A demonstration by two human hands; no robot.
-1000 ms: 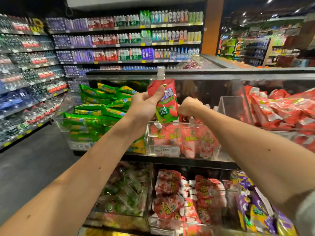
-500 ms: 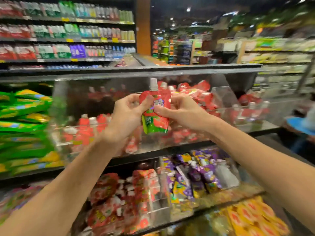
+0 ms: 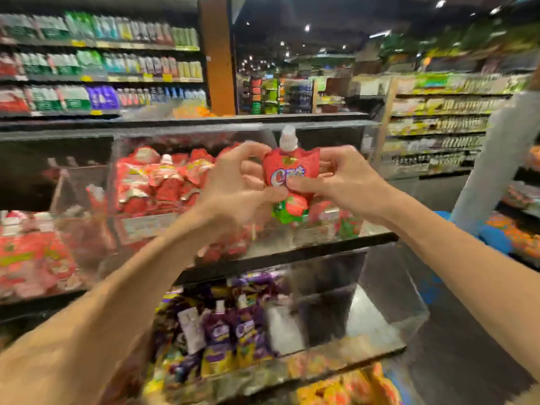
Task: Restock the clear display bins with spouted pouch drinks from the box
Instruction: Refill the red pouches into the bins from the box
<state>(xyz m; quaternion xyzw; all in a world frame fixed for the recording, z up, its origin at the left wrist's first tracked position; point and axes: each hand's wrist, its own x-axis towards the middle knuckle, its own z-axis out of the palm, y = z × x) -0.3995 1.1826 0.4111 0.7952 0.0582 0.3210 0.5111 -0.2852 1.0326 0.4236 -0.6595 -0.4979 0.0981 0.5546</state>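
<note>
A red and green spouted pouch with a white cap is upright in front of me, held by both hands. My left hand pinches its left side with thumb and fingers. My right hand pinches its right side, thumb across the front. Behind the pouch stands a clear display bin on the upper shelf, with red pouches piled in its left part. The box is not in view.
A lower clear bin holds purple pouches at its left. More red pouches fill a bin at far left. Drink shelves run behind. A person's grey sleeve stands at the right, by the aisle.
The view has swung further right along the bins. The pouch stays upright in both hands and now sits in front of the right end of the upper bin.
</note>
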